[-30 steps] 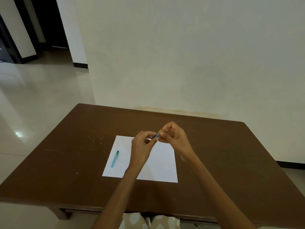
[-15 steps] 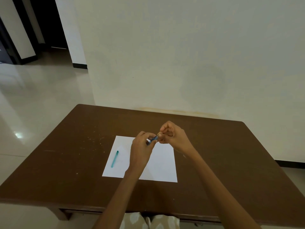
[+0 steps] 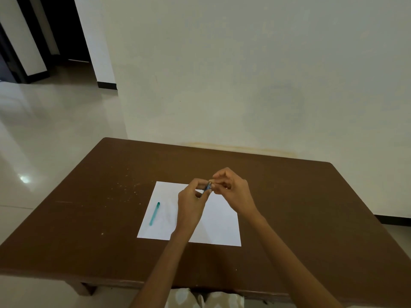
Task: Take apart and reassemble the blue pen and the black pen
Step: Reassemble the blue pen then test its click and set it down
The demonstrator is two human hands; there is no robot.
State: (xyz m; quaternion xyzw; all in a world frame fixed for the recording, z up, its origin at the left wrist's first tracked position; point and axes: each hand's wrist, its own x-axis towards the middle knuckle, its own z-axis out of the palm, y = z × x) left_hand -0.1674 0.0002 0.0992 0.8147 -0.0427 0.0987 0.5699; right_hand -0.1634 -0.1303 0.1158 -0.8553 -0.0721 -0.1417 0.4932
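Note:
A dark pen [image 3: 208, 186], only a short bluish-grey stretch of it visible, is held above the white paper sheet [image 3: 220, 223]. My left hand [image 3: 191, 204] grips its lower part, fingers curled around it. My right hand [image 3: 233, 190] pinches its upper end with fingertips, touching the left hand. Most of the pen is hidden inside my fingers, so I cannot tell which parts are joined. A teal-blue pen piece [image 3: 154, 213] lies alone on the left side of the sheet, slanted, well left of both hands.
The brown wooden table [image 3: 89, 218] stands against a pale wall [image 3: 244, 74], with small light specks on its left part. Tiled floor and a dark doorway lie to the left. Patterned cloth on my lap shows below the table's front edge.
The hands have stayed pressed together over the sheet. The visible bit of pen between the fingers has tilted a little more upright. The teal piece has not moved.

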